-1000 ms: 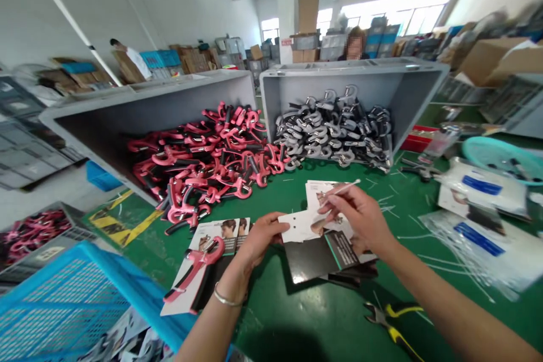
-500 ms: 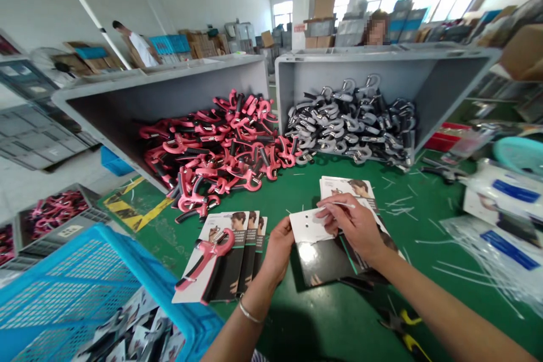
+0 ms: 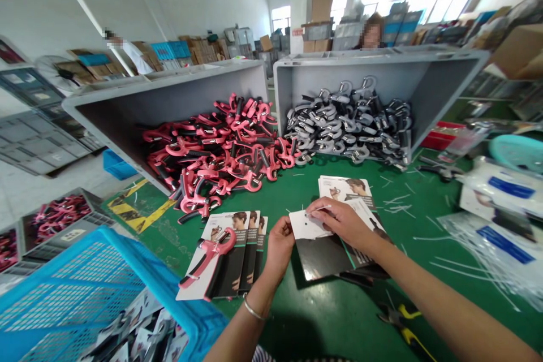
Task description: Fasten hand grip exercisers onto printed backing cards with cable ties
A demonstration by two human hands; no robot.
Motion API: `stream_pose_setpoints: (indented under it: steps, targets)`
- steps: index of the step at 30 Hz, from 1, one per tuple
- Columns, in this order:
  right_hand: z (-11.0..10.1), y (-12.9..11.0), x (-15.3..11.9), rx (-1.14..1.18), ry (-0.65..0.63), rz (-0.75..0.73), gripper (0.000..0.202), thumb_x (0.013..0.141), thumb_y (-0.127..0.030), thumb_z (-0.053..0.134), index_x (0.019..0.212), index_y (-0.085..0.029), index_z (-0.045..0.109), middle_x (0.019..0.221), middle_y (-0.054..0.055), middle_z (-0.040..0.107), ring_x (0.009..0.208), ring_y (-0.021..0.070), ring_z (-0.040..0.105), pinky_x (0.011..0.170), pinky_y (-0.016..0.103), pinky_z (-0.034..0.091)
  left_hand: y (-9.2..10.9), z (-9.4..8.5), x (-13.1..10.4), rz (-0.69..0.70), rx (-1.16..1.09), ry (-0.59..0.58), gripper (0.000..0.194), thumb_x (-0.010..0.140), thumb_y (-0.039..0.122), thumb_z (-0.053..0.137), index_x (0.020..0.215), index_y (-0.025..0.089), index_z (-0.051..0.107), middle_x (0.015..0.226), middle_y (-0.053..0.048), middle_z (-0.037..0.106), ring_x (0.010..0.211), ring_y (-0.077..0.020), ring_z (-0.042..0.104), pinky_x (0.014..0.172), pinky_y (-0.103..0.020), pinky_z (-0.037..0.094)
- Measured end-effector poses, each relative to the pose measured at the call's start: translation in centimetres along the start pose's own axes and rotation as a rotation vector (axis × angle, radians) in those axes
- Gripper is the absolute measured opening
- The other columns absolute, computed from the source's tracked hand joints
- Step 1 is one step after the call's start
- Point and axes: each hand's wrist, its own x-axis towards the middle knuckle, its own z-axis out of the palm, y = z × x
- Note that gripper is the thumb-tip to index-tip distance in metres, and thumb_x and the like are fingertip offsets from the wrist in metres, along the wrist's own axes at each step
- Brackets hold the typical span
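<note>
My left hand pinches the left edge of a white and black card with small holes near its top. Over the card's upper part is my right hand, its fingers pressed together on a thin white tie beside the holes. Under and behind that card lies a stack of printed cards. Left of my left hand, a red-pink hand grip with black handles rests on the leftmost of several overlapping printed cards.
Tilted grey crates hold red-pink grips and grey grips. A blue basket stands at lower left. Yellow-handled pliers lie at lower right, below white ties. Two people are beyond the crates.
My right hand has moved slightly left, bringing the tie to the holes of the card. My left hand keeps its hold on the card's edge. The view has shifted slightly.
</note>
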Motion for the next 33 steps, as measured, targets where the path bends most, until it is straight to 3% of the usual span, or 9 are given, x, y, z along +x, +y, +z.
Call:
stream_pose_setpoints:
  steps: [3,5,8,11,13,19,24,29,33]
  targets:
    - [-0.2,-0.1,-0.3,-0.007,0.054,0.059,0.016,0.096,-0.028,0.053,0.097,-0.021,0.067,0.093,0.004,0.069,0.086,0.0183,0.063,0.078,0.03,0.045,-0.2,-1.1,-1.8,-0.058,0.043,-0.057,0.008,0.069,0.012,0.072,0.074,0.015,0.067,0.072,0.001,0.067,0.072,-0.014,0.062,0.077,-0.025,0.048]
    - [-0.2,-0.1,-0.4,-0.006,0.055,0.075,0.016,0.096,-0.029,0.053,0.096,-0.021,0.067,0.093,0.003,0.069,0.084,0.0177,0.062,0.076,0.029,0.045,-0.1,-1.9,-3.2,-0.082,0.046,-0.134,0.014,0.068,0.014,0.074,0.081,0.015,0.069,0.08,-0.001,0.068,0.076,-0.0161,0.064,0.08,-0.029,0.049]
    - [-0.1,0.0,-0.3,-0.021,0.013,0.052,0.015,0.096,-0.028,0.054,0.097,-0.021,0.067,0.094,0.003,0.068,0.086,0.0174,0.061,0.077,0.028,0.043,0.2,-2.6,-4.3,0.02,0.166,-0.155,0.015,0.075,0.019,0.073,0.09,0.018,0.072,0.092,-0.003,0.066,0.085,-0.0167,0.063,0.084,-0.029,0.047]
    - [0.1,0.1,-0.2,-0.046,0.005,0.037,0.015,0.096,-0.027,0.054,0.096,-0.02,0.067,0.093,0.002,0.067,0.086,0.0171,0.061,0.078,0.028,0.043,0.4,-2.3,-3.6,0.158,0.296,-0.016,0.005,0.081,0.02,0.069,0.079,0.019,0.074,0.086,-0.002,0.064,0.085,-0.0156,0.059,0.081,-0.025,0.045]
    - [0.2,0.2,-0.1,-0.063,0.009,0.033,0.015,0.097,-0.027,0.053,0.097,-0.02,0.067,0.092,0.002,0.067,0.086,0.017,0.061,0.077,0.028,0.042,0.2,-1.6,-2.6,0.183,0.254,0.038,0.004,0.079,0.021,0.071,0.078,0.019,0.074,0.088,-0.002,0.066,0.087,-0.0165,0.059,0.083,-0.026,0.045]
    - [0.3,0.2,-0.1,-0.096,0.015,0.016,0.015,0.096,-0.028,0.054,0.096,-0.02,0.066,0.091,0.002,0.067,0.086,0.0176,0.061,0.077,0.029,0.042,-1.2,0.8,-0.3,0.121,0.117,0.006,0.023,0.078,0.026,0.07,0.099,0.018,0.072,0.095,-0.004,0.074,0.086,-0.0187,0.066,0.085,-0.032,0.051]
    - [0.5,0.0,-0.3,-0.142,0.023,-0.036,0.016,0.097,-0.023,0.05,0.103,-0.02,0.064,0.096,0.004,0.066,0.09,0.0186,0.06,0.081,0.031,0.043,-1.2,0.6,-0.1,0.089,0.087,0.011,0.025,0.075,0.022,0.071,0.099,0.017,0.072,0.097,-0.005,0.075,0.088,-0.0197,0.068,0.086,-0.032,0.05]
    - [0.7,-0.3,-0.5,-0.255,-0.061,-0.16,0.025,0.096,-0.013,0.043,0.101,-0.019,0.066,0.101,0.008,0.061,0.097,0.0208,0.057,0.087,0.034,0.043,-0.8,0.4,-0.1,0.055,0.053,0.006,0.019,0.073,0.021,0.072,0.092,0.016,0.07,0.096,-0.005,0.075,0.09,-0.0203,0.069,0.087,-0.032,0.05]
    - [0.6,-0.5,-0.6,-0.292,-0.074,-0.137,0.015,0.094,-0.02,0.055,0.104,-0.02,0.066,0.1,0.006,0.06,0.091,0.02,0.057,0.083,0.033,0.045,-0.4,0.6,0.2,0.045,-0.024,0.003,0.034,0.07,0.02,0.077,0.1,0.018,0.06,0.099,-0.004,0.074,0.092,-0.0194,0.069,0.087,-0.033,0.051]
